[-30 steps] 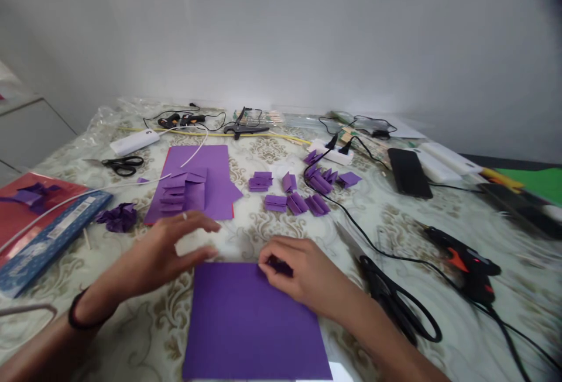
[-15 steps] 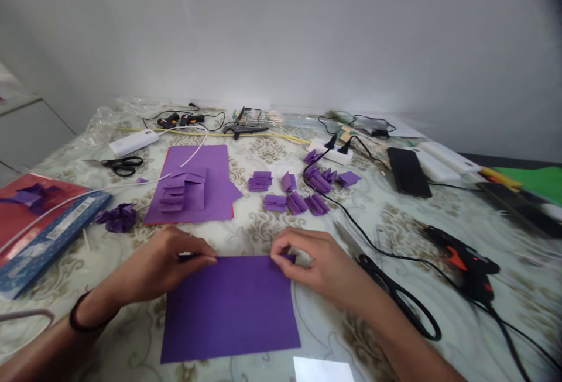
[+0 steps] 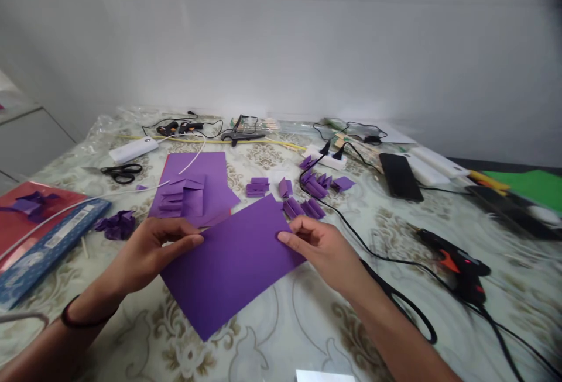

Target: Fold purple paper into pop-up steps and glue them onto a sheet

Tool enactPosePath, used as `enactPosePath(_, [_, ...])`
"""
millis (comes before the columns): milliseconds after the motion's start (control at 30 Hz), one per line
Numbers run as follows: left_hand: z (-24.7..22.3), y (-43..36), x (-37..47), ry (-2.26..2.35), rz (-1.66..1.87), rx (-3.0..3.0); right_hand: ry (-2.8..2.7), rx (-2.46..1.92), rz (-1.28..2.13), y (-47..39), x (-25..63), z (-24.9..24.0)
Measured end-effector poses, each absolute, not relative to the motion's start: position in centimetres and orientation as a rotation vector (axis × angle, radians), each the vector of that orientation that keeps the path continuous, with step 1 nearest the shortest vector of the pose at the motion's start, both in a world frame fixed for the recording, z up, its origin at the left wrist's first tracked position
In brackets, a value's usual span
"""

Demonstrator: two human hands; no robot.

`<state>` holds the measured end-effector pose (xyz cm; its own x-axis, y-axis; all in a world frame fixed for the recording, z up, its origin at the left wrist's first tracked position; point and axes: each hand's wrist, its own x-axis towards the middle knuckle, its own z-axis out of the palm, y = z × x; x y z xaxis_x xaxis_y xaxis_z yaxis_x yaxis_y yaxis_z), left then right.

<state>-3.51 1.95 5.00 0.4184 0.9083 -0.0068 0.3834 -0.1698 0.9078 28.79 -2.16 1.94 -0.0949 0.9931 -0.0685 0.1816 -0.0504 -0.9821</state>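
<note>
A flat sheet of purple paper (image 3: 237, 265) is held slanted between my two hands, just above the patterned tablecloth. My left hand (image 3: 160, 247) pinches its left edge between thumb and fingers. On the right edge, the thumb of my right hand (image 3: 318, 244) lies on top with the fingers underneath. Behind the sheet lie several small folded purple paper pieces (image 3: 314, 186), partly covered by it. A stack of purple sheets (image 3: 211, 165) with folded strips on it rests at the back left. Crumpled purple paper (image 3: 116, 225) sits beside my left hand.
Black-handled scissors (image 3: 413, 306) lie partly under my right forearm. A hot glue gun (image 3: 459, 265) with its cord stands at the right, near a phone (image 3: 400, 176). Smaller scissors (image 3: 120, 171) and a blue-and-red packet (image 3: 57, 230) are on the left. A power strip (image 3: 327, 158) sits behind.
The purple sheet has turned and been raised off the table, now lying diagonally and covering some folded pieces. My hands have shifted from its far edge to its opposite sides.
</note>
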Motion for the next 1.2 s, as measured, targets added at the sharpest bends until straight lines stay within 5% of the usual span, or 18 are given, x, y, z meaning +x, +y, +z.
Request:
enactPosePath(667, [4.5, 2.9, -3.2, 1.218, 0.761, 1.117, -1.211, -0.930, 1.449, -2.8, 29.6, 2.6])
enactPosePath(967, [3.5, 2.8, -4.0, 1.079, 0.544, 1.290, -1.561, -1.036, 0.819, -3.3, 29.8, 3.4])
enactPosePath(1200, [3.5, 2.0, -5.2, 0.872, 0.787, 1.337, -1.417, -1.102, 1.036, -3.6, 29.4, 3.5])
